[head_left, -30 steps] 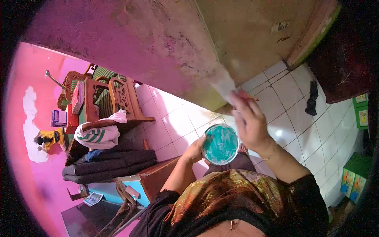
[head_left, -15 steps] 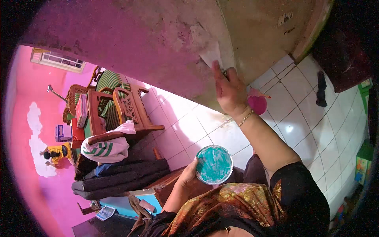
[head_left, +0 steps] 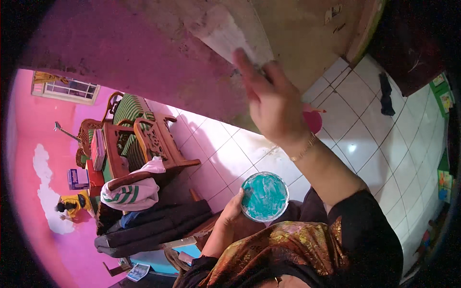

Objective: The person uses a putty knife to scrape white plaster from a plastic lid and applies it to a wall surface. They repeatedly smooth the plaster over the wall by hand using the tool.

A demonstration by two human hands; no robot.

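Observation:
My right hand [head_left: 276, 103] grips a whitish, wedge-shaped putty knife [head_left: 230, 41], its index finger stretched along the blade. The broad end lies at the patchy pink-and-tan wall [head_left: 158, 53], over a pale smeared spot; motion blurs it, so I cannot tell if it touches. Lower down, my left hand [head_left: 233, 209] holds a round teal tub or lid [head_left: 264, 197] by its left rim, fingers beneath out of sight. White paste is smeared across its inside.
Behind my right wrist a pink bowl [head_left: 313, 121] stands on the white tile floor [head_left: 367, 139], with a dark cloth [head_left: 385, 93] farther right. At left are a carved wooden chair [head_left: 156, 139], a white-and-green towel [head_left: 132, 192] and a dark garment [head_left: 158, 228].
My right hand and the putty knife have moved up and left along the wall. The teal tub has shifted slightly in view; my left hand keeps hold of it.

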